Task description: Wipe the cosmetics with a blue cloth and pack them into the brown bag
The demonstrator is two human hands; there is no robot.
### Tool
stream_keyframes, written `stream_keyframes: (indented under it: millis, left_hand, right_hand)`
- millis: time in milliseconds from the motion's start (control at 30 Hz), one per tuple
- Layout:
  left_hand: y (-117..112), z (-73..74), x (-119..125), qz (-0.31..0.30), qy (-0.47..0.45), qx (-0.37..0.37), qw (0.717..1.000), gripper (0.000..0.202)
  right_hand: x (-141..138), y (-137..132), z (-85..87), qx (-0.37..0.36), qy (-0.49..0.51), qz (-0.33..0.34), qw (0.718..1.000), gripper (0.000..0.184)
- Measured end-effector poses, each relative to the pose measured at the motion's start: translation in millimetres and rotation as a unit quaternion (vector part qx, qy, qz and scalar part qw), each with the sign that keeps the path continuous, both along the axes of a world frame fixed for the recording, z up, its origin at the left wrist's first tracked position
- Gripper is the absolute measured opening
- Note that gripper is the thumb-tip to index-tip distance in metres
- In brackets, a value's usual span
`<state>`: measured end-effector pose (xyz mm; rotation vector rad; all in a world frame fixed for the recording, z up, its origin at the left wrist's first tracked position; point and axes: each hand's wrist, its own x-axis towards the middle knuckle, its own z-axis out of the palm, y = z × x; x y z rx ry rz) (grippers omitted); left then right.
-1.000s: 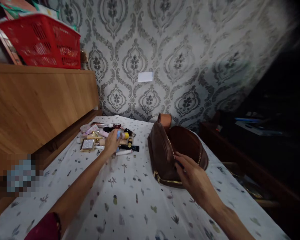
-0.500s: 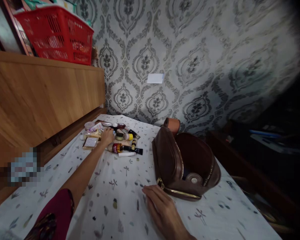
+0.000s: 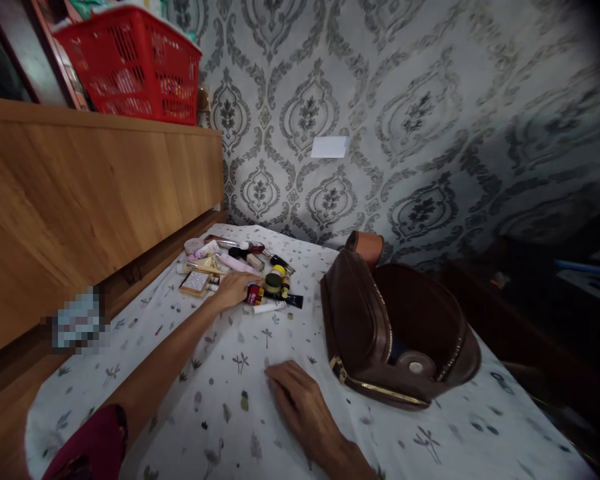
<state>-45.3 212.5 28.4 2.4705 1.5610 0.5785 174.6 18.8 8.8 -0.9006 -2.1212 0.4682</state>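
My left hand (image 3: 236,288) is over the near side of a cluster of cosmetics, fingers bent down beside a red-and-gold labelled bottle (image 3: 255,294). A bit of pale blue shows at its fingertips; what they grip is hidden. Close by lie a dark-lidded jar (image 3: 273,281), a black tube (image 3: 295,301), a white tube (image 3: 269,307), a pink tube (image 3: 237,264) and a glittery square compact (image 3: 196,282). My right hand (image 3: 300,403) rests empty on the patterned sheet (image 3: 230,400), fingers loosely extended, left of an unzipped brown leather bag (image 3: 353,313).
A wooden cabinet (image 3: 105,180) runs along the left, with a red plastic basket (image 3: 130,67) on top. Patterned wallpaper (image 3: 410,120) covers the wall behind. A tan rolled strap (image 3: 367,247) stands behind the bag. Dark furniture fills the right side.
My left hand has drawn nearer and rightward within the cosmetics, uncovering the pink tube. The dark-lidded jar has shifted right. My right hand has moved left, away from the bag. The view has turned slightly left.
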Motion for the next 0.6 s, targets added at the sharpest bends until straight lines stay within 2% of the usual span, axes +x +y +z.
stream_keyframes:
  millis: [100, 200, 300, 433, 533, 600]
  left_hand:
    - [-5, 2.1, -2, -0.048, -0.039, -0.016, 0.998, 0.053]
    - [4, 8.5, -16, -0.030, -0.070, -0.018, 0.997, 0.041]
    - [25, 20.8, -48, 0.077, -0.086, 0.012, 0.993, 0.045]
    - [60, 37.1, -104, 0.251, -0.053, 0.032, 0.966, 0.048]
    - [82, 40.8, -136, 0.302, -0.008, 0.005, 0.953, 0.062]
    - [95, 39.6, -148, 0.301, 0.020, -0.017, 0.953, 0.071]
  right_hand:
    - [4, 0, -1.3, -0.009, 0.014, -0.009, 1.000, 0.021]
    - [7, 0, -2.8, -0.019, 0.022, -0.019, 0.999, 0.022]
    - [7, 0, -5.0, -0.026, 0.032, -0.021, 0.999, 0.023]
    - [7, 1, -5.3, -0.035, 0.037, -0.027, 0.998, 0.022]
    - [7, 3, -4.3, -0.054, 0.033, -0.034, 0.997, 0.021]
    - [7, 3, -4.2, -0.068, 0.033, -0.041, 0.996, 0.021]
